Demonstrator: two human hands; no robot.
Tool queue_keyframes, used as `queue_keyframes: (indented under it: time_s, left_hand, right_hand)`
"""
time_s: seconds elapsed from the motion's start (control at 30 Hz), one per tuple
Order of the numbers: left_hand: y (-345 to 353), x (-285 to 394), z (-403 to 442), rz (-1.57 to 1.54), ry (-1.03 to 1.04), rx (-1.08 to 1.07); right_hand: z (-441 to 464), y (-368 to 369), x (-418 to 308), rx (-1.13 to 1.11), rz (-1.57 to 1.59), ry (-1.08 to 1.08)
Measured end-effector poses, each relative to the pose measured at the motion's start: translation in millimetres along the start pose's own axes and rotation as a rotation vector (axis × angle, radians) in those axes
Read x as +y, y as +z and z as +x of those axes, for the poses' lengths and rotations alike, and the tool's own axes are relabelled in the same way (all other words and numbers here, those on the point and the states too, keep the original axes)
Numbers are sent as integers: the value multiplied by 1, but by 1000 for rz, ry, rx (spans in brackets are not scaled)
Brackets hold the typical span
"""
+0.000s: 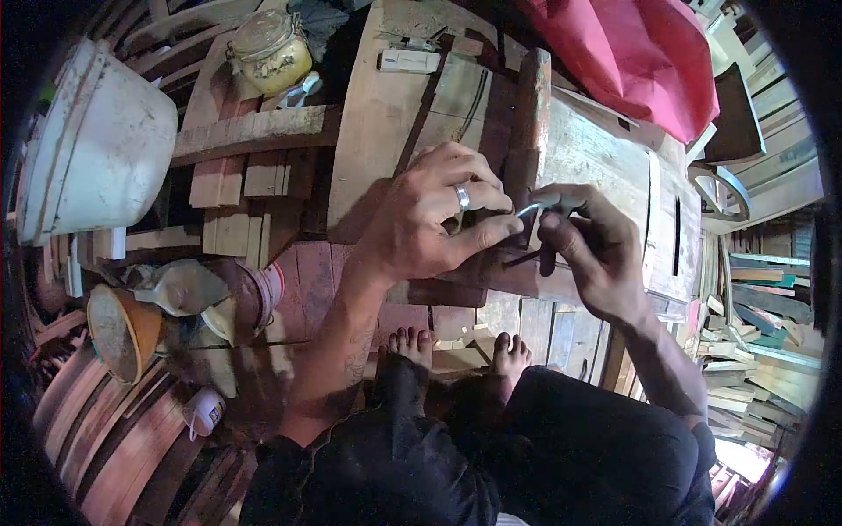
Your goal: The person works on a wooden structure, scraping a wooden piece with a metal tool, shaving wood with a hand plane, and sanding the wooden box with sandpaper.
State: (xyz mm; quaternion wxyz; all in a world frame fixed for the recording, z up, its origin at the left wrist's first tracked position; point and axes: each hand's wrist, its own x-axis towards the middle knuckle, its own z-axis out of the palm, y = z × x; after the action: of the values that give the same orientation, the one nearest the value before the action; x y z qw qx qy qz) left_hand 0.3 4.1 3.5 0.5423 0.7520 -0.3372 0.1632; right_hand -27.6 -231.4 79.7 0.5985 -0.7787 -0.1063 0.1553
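Note:
My left hand (443, 215), with a ring on one finger, is closed in a pinch over the wooden bench. Facing it, my right hand (601, 250) is closed with thumb and fingers together. Between the fingertips of both hands is a small bent piece of shiny metal (529, 210), its ends hidden by the fingers. Just below it shows a thin dark rod (521, 259), close to the right fingers; I cannot tell whether it is held. An upright wooden block (531, 110) stands right behind the hands on the bench.
A red sheet (636, 61) covers the bench's back right. On the left are a white bucket (123, 145), a jar (270, 54) and an orange-rimmed container (123, 335). Stacked wood (754, 368) lies at the right. Bare feet (410, 344) rest on the plank floor.

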Motion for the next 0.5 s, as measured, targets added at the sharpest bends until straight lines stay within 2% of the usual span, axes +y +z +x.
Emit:
queue_keyframes:
  time_s: [0.07,0.2,0.27,0.33,0.4,0.5]
  left_hand:
    - [1,-2,-1,-22,6,7]
    - [1,0,-2,-8,-38,-5]
    - [-1,4,2,58,-68,-22]
    - [0,4,1,92,-85,-23]
    - [1,6,0,126,-101,-26]
    - [1,8,1,153,-153,-48]
  right_hand:
    - [0,-1,6,-58,-180,-82]
    - [1,-10,-3,-61,-41,-29]
    - [9,-15,1,62,-32,-165]
    - [14,-25,-1,65,102,-132]
    - [16,-27,2,89,59,-96]
    - [20,-27,16,-4,-41,28]
